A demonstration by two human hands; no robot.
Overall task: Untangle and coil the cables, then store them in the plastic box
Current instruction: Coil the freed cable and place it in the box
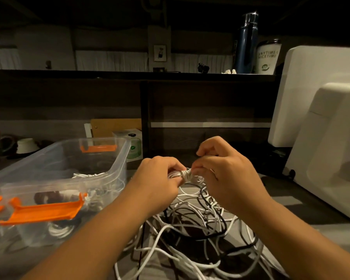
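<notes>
left hand (160, 174) grips coil (185, 174) steady | right hand (220, 170) pinches its tail to wrap | tangle (190, 229) below | box (113, 172) near for storing

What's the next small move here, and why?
Probably cinch the wrap and tuck its end: the left hand grips the white coil, already wrapped round its middle, while the right hand pinches it at the wrap. The plastic box sits open alongside.

The clear plastic box (120, 158) stands left of the grip on the small white cable bundle (185, 174), with the loose white-and-black cable tangle (190, 229) just beneath.
</notes>
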